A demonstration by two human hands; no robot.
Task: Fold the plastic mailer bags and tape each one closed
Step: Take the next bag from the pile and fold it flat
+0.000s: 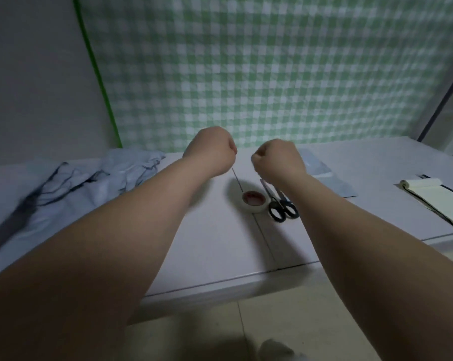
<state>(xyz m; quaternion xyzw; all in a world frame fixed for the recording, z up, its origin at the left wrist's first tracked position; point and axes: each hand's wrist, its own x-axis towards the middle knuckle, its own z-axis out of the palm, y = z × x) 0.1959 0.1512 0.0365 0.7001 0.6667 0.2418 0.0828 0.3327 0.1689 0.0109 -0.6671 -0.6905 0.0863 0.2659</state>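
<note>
Both my hands are raised over the white table [220, 243] with their fingers curled into fists. My left hand [211, 151] holds the end of a thin strip of tape that runs down to the tape roll [254, 202] lying flat on the table. My right hand [277, 159] is a little to the right of it, and nothing shows in its fist. A crumpled pile of grey-blue mailer bags [71, 183] lies at the left. More flat grey bags [324, 175] lie behind my right wrist.
Black-handled scissors [282, 205] lie just right of the tape roll. A folded pale yellow packet [431, 198] sits on dark strips at the right end. A green checked curtain [272, 74] hangs behind the table. Tiled floor [285, 321] lies below the front edge.
</note>
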